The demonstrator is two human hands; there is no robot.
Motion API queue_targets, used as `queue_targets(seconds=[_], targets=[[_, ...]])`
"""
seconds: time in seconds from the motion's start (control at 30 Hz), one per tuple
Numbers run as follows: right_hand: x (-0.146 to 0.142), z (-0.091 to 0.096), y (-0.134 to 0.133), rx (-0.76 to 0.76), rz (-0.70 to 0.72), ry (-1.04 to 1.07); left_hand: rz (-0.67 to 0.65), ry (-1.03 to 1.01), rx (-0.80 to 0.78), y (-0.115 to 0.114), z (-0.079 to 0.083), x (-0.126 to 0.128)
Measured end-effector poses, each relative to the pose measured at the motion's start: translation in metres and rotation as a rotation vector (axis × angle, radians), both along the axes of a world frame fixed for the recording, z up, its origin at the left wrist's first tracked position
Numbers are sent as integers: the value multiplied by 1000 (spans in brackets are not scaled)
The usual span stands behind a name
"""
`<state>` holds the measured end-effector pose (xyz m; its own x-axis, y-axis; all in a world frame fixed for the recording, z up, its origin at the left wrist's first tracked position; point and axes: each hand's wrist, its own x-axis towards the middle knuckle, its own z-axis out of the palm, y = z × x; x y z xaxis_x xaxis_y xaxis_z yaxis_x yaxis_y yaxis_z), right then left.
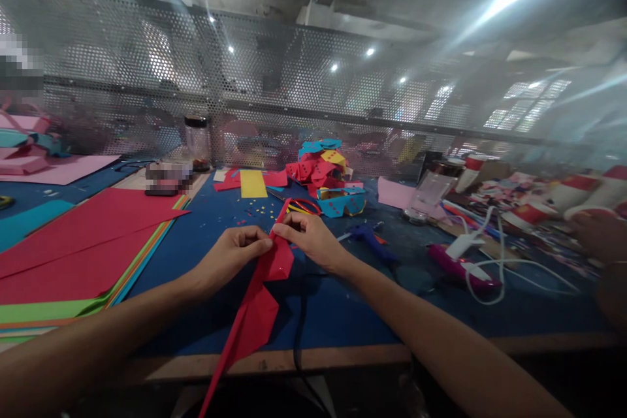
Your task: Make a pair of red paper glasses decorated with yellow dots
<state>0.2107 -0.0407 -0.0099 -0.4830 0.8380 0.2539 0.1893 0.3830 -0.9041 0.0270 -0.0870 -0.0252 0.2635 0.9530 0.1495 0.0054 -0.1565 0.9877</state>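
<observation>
A red paper cut-out shaped like eyeglasses (255,323), with a long narrow strip along one side, slants over the front edge of the table. Near its far end, my left hand (230,251) pinches the strip's edge between thumb and fingers. Just beyond, my right hand (313,241) grips the same strip, thumb on top. Behind the hands lie scissors with red-orange handles (306,207), partly hidden, and blue paper glasses (343,202) with red dots. A blue glue gun (375,245) rests right of my right hand.
Stacked coloured paper (73,241) covers the left. A heap of paper glasses (316,166) and a yellow sheet (253,184) lie behind. Right are a clear jar (431,192), a magenta power strip (463,268) with white cords, paper cups (531,214) and another person's hand (595,232).
</observation>
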Motion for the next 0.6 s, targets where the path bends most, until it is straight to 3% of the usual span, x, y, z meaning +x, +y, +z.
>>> queue_targets(seconds=[0.6], targets=[[0, -4, 0, -44, 36, 20, 100, -95, -23, 4, -1, -4]])
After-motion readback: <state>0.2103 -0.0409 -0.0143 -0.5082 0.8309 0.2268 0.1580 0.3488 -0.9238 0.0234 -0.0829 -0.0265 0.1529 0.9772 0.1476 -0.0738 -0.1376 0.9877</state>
